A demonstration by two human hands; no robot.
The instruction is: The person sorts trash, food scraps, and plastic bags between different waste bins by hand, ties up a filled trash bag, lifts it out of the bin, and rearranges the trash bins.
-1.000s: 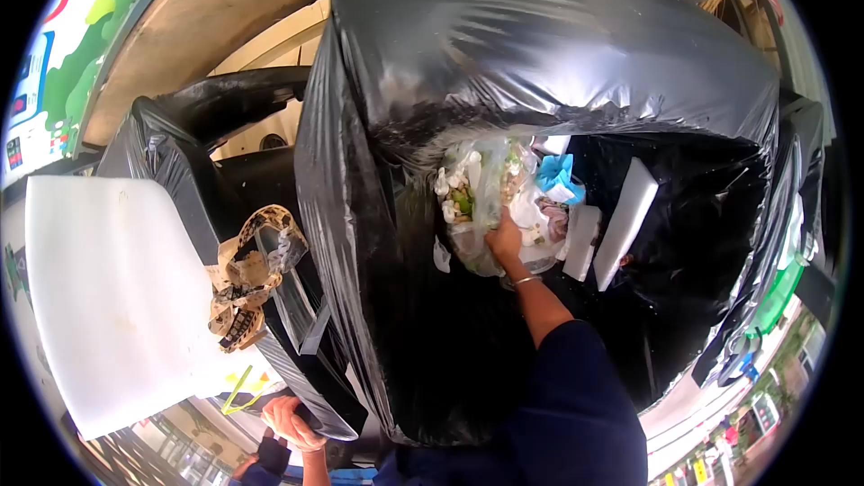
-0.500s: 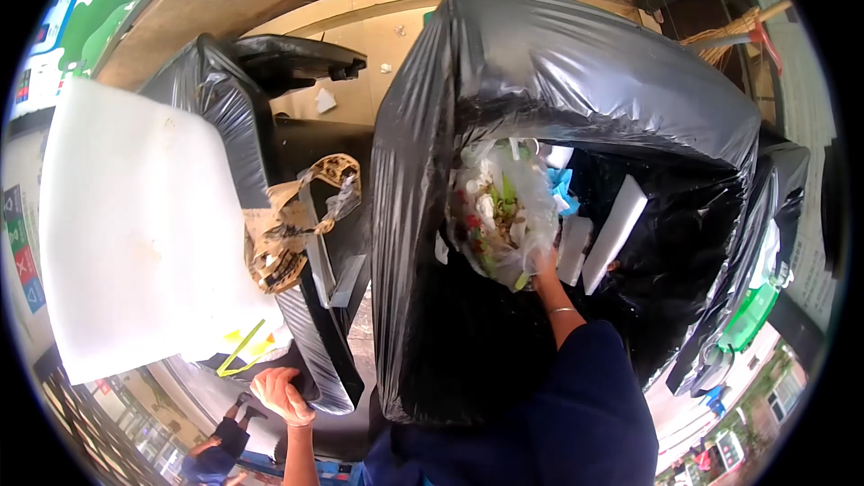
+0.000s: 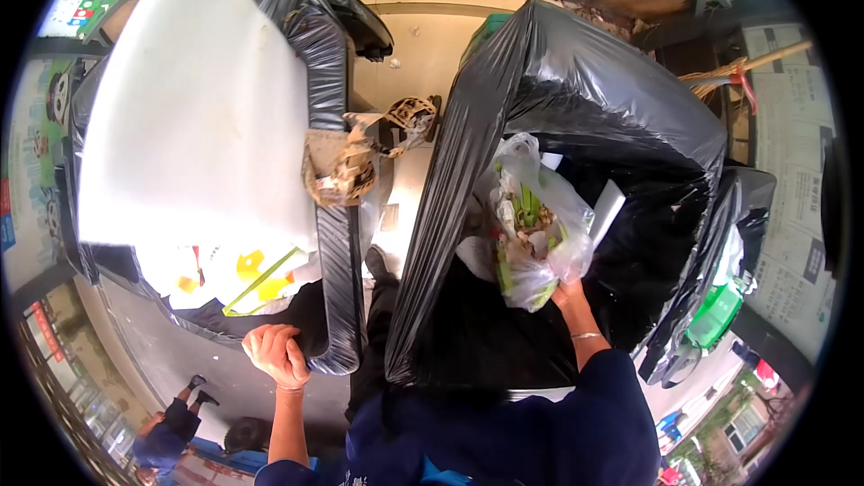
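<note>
My right hand [image 3: 567,295] is closed on a clear plastic bag [image 3: 576,216] full of food scraps with green pieces. The bag hangs tilted inside the opening of a large bin [image 3: 621,54] lined with black plastic. My left hand [image 3: 274,355] has its fingers curled over the near edge of the left bin [image 3: 337,324], also lined in black. From that left bin a big white foam sheet [image 3: 198,117] sticks up, with white and yellow waste [image 3: 256,274] beneath it. A torn leopard-print item [image 3: 346,166] with straps hangs over its rim.
Inside the right bin stands a white foam strip [image 3: 607,211] beside the bag. Another lined bin with a green item [image 3: 715,315] stands at far right. A broom [image 3: 720,76] leans behind. Another person [image 3: 162,432] is at lower left. Between the bins my foot [image 3: 378,261] shows.
The view has shifted, and the bins sit closer to the middle. My right hand has drawn the bag up and toward me. My left hand stays at the left bin's edge.
</note>
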